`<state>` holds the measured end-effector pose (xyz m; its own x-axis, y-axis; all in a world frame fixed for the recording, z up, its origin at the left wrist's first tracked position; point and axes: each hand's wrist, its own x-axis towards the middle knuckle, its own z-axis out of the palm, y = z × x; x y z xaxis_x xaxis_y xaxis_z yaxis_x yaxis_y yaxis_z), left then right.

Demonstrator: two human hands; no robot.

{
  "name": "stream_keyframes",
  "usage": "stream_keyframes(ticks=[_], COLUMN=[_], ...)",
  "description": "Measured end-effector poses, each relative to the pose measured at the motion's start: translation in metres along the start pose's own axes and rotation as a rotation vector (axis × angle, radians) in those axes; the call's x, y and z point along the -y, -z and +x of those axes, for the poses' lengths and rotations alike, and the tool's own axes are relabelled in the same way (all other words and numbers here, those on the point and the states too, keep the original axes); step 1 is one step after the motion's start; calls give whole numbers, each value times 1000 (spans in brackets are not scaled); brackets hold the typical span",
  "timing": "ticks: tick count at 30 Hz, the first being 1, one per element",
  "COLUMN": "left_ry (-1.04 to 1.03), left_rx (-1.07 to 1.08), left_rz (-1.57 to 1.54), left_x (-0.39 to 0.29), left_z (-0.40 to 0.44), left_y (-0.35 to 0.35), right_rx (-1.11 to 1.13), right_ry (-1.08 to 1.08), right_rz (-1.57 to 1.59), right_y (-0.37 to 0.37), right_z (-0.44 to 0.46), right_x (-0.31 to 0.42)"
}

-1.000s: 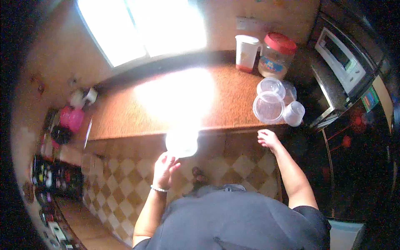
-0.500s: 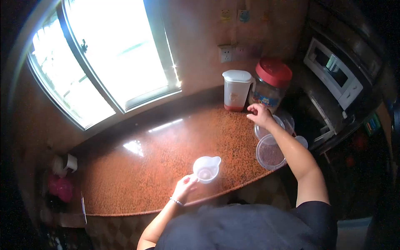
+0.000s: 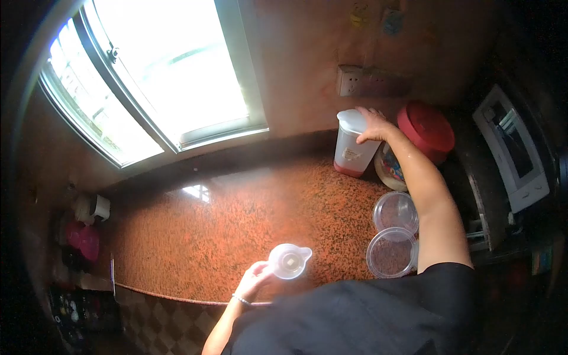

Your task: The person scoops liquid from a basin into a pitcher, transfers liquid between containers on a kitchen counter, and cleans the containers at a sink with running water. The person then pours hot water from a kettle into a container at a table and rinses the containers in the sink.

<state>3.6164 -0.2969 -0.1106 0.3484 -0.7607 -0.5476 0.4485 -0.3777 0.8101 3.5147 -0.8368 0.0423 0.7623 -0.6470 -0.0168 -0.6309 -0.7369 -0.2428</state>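
Right hand (image 3: 373, 125) has moved to white lidded plastic pitcher (image 3: 353, 151); fingers over it, grip unclear. Left hand (image 3: 254, 278) grasps translucent spouted plastic cup (image 3: 287, 262) above speckled red-brown counter (image 3: 207, 242), opposite spout (image 3: 306, 253), likely keeping it clear.

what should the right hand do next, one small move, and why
Probably close the right hand around the tall white red-bottomed plastic pitcher: the hand is right at its lid, while the left hand holds the small translucent spouted plastic cup.

- Translucent spouted cup (image 3: 287, 261), mouth upward, held above the tabletop (image 3: 236, 236).
- White-lidded pitcher (image 3: 354, 145), reddish at the bottom, upright near the wall.
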Motion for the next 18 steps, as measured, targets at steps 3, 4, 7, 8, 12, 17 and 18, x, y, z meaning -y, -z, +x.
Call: stream_keyframes(ticks=[3, 4, 7, 8, 12, 17, 18], left_ry=[42, 52, 131, 139, 51, -311, -393], left_rx=[3, 17, 68, 83, -104, -141, -100], left_rz=[-19, -2, -6, 6, 273, 609, 667], left_x=[-11, -15, -39, -42, -75, -157, -159], left_z=[-4, -5, -15, -14, -1, 39, 60], left_y=[-4, -2, 0, 6, 45, -16, -30], right_rx=[19, 26, 42, 27, 58, 62, -35], right_ry=[47, 57, 106, 124, 136, 226, 280], right_rz=[41, 42, 1, -7, 8, 31, -3], right_y=[11, 13, 13, 8, 5, -22, -22], right_z=[-13, -20, -38, -42, -69, -96, -103], right_x=[12, 20, 45, 51, 86, 123, 133])
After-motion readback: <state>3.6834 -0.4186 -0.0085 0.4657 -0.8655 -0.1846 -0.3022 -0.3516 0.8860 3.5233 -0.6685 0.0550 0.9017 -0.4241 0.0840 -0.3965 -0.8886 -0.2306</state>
